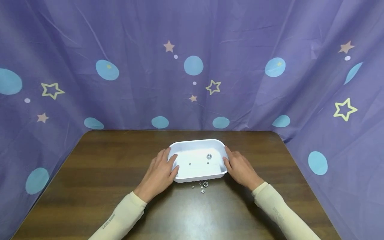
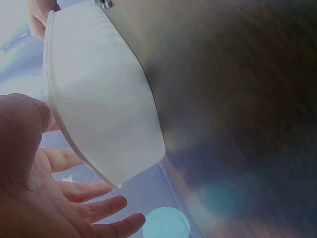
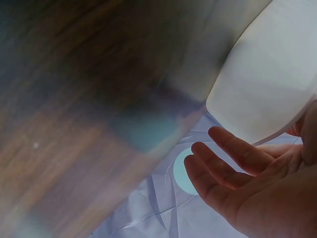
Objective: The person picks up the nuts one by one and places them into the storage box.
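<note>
A shallow white rectangular tray (image 1: pixel 196 145) with rounded corners sits near the middle of the brown table. Its left end is held by my left hand (image 1: pixel 158 174), thumb and index finger over the rim and the other fingers along the outside. At the opposite end my right hand (image 1: pixel 242 169) pinches the rim, thumb inside. Both wrist views show the remaining fingers spread beside the tray's outer wall (image 2: pixel 104 99). In the tray lie one larger metal nut (image 1: pixel 209 156) and two tiny nuts, one left of centre (image 1: pixel 190 164) and one below the larger nut (image 1: pixel 208 163).
Just in front of the tray, a larger ring-like nut (image 1: pixel 205 184) lies on the table (image 1: pixel 99 176) among several smaller ones, including a small nut (image 1: pixel 202 191). A purple curtain (image 1: pixel 234 36) with stars and dots hangs behind the table and along both sides.
</note>
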Tool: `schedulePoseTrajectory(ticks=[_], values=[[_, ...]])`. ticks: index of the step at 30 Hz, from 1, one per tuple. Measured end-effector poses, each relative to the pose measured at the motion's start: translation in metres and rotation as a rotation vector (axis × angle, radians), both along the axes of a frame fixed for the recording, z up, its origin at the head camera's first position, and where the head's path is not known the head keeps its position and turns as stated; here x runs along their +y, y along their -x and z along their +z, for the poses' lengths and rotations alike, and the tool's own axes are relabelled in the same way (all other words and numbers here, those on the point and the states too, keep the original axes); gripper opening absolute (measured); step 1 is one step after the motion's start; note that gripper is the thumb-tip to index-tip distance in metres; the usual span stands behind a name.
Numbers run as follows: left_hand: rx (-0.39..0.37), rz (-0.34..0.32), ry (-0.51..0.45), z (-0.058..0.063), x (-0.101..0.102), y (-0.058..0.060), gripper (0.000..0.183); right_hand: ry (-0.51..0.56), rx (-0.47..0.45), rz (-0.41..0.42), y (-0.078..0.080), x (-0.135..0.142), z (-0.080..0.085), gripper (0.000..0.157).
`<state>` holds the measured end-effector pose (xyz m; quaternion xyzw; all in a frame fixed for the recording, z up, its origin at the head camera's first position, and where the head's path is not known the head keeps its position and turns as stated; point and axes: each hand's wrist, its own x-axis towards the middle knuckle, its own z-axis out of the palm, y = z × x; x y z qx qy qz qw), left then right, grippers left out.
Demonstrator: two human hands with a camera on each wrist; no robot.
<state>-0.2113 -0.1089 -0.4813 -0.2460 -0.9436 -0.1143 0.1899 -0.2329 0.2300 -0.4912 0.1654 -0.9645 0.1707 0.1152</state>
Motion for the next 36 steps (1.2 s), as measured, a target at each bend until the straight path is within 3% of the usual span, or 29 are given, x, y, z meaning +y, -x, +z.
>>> schedulePoseTrajectory(ticks=[6, 17, 36], values=[[0.008, -0.004, -0.012, 0.001, 0.001, -0.005, 0.046, -0.005, -0.004, -0.001, -0.002, -0.002, -0.002, 0.056], [0.121, -0.09, -0.037, 0.015, 0.009, -0.014, 0.039, -0.01, 0.025, 0.003, -0.002, 0.0, -0.001, 0.056], [0.165, -0.201, -0.037, 0.038, 0.03, -0.043, 0.035, -0.001, 0.016, -0.006, -0.003, -0.001, -0.001, 0.056]])
